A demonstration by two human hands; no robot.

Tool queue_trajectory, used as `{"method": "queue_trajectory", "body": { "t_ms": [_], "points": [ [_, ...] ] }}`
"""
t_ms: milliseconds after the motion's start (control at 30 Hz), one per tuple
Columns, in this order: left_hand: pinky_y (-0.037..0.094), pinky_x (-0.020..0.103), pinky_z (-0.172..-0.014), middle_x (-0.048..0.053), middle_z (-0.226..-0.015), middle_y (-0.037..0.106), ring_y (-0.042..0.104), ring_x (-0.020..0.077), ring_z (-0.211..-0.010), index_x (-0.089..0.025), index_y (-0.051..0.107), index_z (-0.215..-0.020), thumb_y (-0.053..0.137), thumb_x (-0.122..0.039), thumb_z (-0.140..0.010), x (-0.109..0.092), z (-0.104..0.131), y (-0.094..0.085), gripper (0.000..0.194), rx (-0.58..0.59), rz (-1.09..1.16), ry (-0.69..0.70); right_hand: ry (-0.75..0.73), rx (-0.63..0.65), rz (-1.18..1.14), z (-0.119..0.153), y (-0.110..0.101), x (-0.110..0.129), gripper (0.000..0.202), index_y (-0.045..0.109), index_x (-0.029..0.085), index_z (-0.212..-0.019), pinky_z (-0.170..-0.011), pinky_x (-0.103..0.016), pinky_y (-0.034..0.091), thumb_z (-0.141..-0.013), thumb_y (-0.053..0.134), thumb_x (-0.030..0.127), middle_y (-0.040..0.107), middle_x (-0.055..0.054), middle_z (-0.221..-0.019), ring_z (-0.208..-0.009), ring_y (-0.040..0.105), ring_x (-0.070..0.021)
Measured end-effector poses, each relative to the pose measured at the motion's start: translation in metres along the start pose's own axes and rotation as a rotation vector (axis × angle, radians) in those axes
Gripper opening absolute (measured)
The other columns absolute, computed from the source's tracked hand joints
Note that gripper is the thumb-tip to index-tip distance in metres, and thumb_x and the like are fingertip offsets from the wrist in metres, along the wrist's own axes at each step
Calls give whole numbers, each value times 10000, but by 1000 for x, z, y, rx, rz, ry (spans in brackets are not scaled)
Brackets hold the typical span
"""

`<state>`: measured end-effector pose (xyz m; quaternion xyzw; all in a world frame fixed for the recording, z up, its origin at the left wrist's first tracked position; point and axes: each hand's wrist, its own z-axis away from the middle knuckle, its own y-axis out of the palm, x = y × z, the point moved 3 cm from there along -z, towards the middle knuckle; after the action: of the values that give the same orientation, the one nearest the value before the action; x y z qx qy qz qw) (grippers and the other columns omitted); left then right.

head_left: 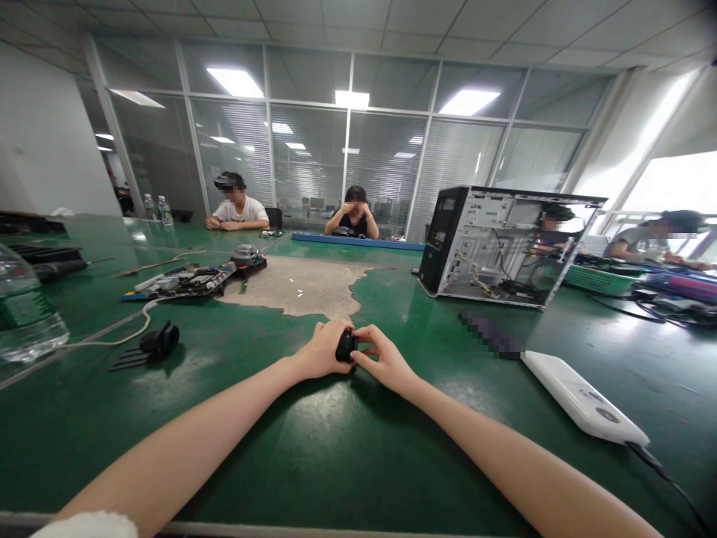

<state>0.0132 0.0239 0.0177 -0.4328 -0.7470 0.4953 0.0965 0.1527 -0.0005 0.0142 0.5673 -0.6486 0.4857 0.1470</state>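
Open PC case [438, 243] R on grn table [336, 463]; white device [579, 396] w/ cable [662, 469] nearer; btl [25, 308] L edge.

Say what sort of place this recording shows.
Probably an electronics workshop or repair lab, though I can't be certain: a computer case stands with its side open, and a circuit board lies on the same long green worktable.
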Motion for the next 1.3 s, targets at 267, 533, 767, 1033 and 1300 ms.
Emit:
{"method": "queue_trajectory", "body": {
  "t_ms": [267, 533, 767, 1033, 1300],
  "points": [
    [288, 347, -801, 33, -993, 518, 494, 225, -911, -210, 392, -1045, 625, -306, -553, -2, -1, -1, 553, 13, 8, -17, 14, 10, -13, 1, 1, 0, 216, 458, 205, -946, -694, -273, 493, -737, 507, 184, 502, -38, -985, -933, 525, -155],
    [296, 352, -799, 34, -994, 520, 495, 227, -912, -208, 391, -1052, 628, -297, -551, -1, -1, 0, 562, 8, -2, -10, 48, 11, 7, 0, 0, 2, 314, 430, 201, -1026, -671, -276, 484, -727, 523, 185, 499, -61, -1031, -920, 529, -161],
    [297, 345, -794, 39, -994, 515, 495, 223, -916, -194, 382, -1051, 622, -314, -558, 0, 0, 1, 561, -8, -13, 5, 39, 15, -56, 1, 1, 1, 183, 447, 206, -921, -693, -274, 487, -746, 501, 211, 504, -28, -958, -930, 530, -155],
    [296, 348, -798, 36, -994, 520, 495, 223, -911, -210, 389, -1063, 614, -301, -569, -2, -1, 0, 550, 10, -13, -3, 61, 2, -16, 0, 0, -1, 329, 406, 206, -1053, -690, -281, 487, -742, 512, 192, 502, -58, -1025, -911, 536, -154],
    [289, 353, -809, 39, -1004, 516, 491, 229, -923, -205, 376, -1060, 628, -305, -553, -1, 0, -1, 575, 16, -5, -12, 46, 14, -45, 1, 0, 2, 234, 443, 206, -954, -688, -277, 495, -733, 519, 197, 507, -40, -981, -931, 528, -157]
  ]
}}
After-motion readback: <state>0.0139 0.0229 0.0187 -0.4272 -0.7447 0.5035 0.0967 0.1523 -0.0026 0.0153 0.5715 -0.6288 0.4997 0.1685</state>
